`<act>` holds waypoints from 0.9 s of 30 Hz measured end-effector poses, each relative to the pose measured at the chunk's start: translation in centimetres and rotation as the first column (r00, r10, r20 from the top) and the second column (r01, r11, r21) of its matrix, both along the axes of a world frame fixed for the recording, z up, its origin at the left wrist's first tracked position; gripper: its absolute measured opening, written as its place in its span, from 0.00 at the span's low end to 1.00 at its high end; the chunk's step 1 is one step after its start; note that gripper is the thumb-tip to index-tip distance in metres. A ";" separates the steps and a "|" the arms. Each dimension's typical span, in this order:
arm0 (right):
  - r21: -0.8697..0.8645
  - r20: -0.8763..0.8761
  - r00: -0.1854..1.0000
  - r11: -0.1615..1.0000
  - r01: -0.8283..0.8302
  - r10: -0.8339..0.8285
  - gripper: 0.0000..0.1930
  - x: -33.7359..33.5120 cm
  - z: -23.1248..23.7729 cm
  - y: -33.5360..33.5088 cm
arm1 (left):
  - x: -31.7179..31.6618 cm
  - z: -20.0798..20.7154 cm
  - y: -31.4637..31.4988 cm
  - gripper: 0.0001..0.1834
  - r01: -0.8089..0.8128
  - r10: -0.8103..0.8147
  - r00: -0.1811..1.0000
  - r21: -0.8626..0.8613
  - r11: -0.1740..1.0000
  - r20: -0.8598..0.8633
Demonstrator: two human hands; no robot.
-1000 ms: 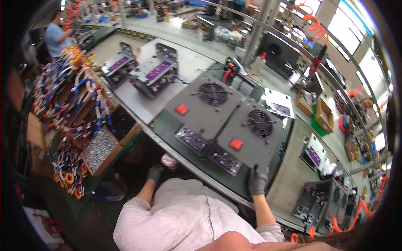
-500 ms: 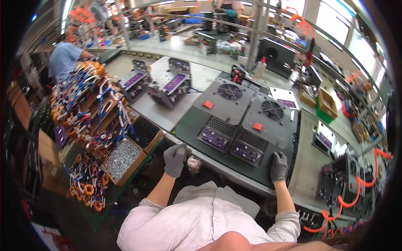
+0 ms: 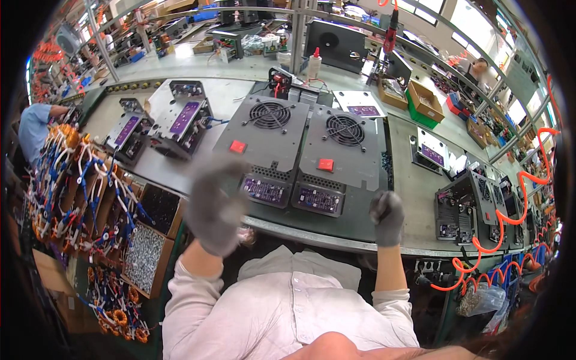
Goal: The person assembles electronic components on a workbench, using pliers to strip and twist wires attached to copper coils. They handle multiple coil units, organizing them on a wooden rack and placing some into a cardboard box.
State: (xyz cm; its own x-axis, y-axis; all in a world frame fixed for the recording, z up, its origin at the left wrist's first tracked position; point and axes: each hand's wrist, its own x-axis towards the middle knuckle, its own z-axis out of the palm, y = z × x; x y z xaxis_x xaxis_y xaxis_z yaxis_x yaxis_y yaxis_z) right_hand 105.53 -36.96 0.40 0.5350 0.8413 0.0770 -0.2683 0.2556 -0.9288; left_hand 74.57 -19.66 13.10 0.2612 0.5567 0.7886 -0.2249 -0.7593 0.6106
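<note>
Two grey metal panels lie side by side on a dark green mat (image 3: 360, 225), the left panel (image 3: 258, 137) and the right panel (image 3: 354, 148). Each carries a round black fan grille, a red square piece and a purple circuit board at its near end. My left hand (image 3: 217, 210), in a grey glove, is raised in front of the left panel's near corner. Motion smears its fingers. My right hand (image 3: 387, 217), also gloved, is at the mat's near right, beside the right panel. Its fingers are curled closed, and what they may hold is hidden.
To the left are bundles of coloured wires (image 3: 90, 186) and a box of small metal screws (image 3: 144, 255). Two upright units (image 3: 180, 123) with purple boards stand behind them. An orange coiled hose (image 3: 521, 192) hangs at right near an assembled chassis (image 3: 465, 207). Another person (image 3: 36, 129) works far left.
My view has turned rightward, so the bench appears shifted left. My left hand has risen from the table edge and moved in front of the left panel. My right hand's fingers are curled up more.
</note>
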 end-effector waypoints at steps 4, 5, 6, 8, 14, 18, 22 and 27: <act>0.043 0.510 0.858 0.998 0.042 -0.058 0.13 -8.4 3.6 2.0 | 5.9 -7.3 -4.6 0.27 0.641 -0.752 0.627 -0.683 0.349 0.204; -0.032 0.476 0.879 0.999 -0.027 0.039 0.13 -9.8 4.0 2.5 | 7.1 -10.0 -5.4 0.29 0.682 -0.777 0.533 -0.713 0.160 0.335; -0.118 0.369 0.927 0.993 -0.026 0.068 0.15 -10.1 1.7 2.7 | 8.2 -11.7 -5.4 0.28 0.701 -0.797 0.477 -0.708 0.092 0.369; -0.103 0.391 0.920 0.995 0.006 0.035 0.12 -9.2 0.1 2.8 | 9.4 -13.2 -5.4 0.25 0.718 -0.809 0.403 -0.696 -0.010 0.428; 0.030 0.477 0.756 0.867 0.497 -0.449 0.14 -5.5 -1.7 2.2 | 7.6 -9.4 -3.8 0.20 0.582 -0.887 0.451 -0.786 0.211 0.095; -0.176 0.070 0.899 0.882 0.437 -0.431 0.10 -0.4 0.1 1.4 | 1.5 -4.3 -1.7 0.09 0.268 -0.385 0.870 -0.361 0.893 -0.307; -0.349 0.156 0.969 0.907 0.234 -0.190 0.09 2.7 -7.7 0.0 | 3.5 3.5 -3.7 0.07 0.489 -0.517 0.722 0.190 0.852 0.460; -0.282 0.681 0.704 0.814 0.507 -0.202 0.09 -0.1 -8.5 1.0 | 1.6 7.0 -5.3 0.03 0.702 -0.711 0.425 0.292 0.650 0.561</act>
State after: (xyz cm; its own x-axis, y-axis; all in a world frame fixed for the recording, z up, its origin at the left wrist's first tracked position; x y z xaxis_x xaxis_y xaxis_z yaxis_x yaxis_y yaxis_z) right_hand 105.40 -35.98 -8.13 0.7649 0.6188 0.1790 0.4031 -0.2430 -0.8823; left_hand 76.20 -24.96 20.13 0.0510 0.3888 0.9199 -0.9776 -0.1687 0.1255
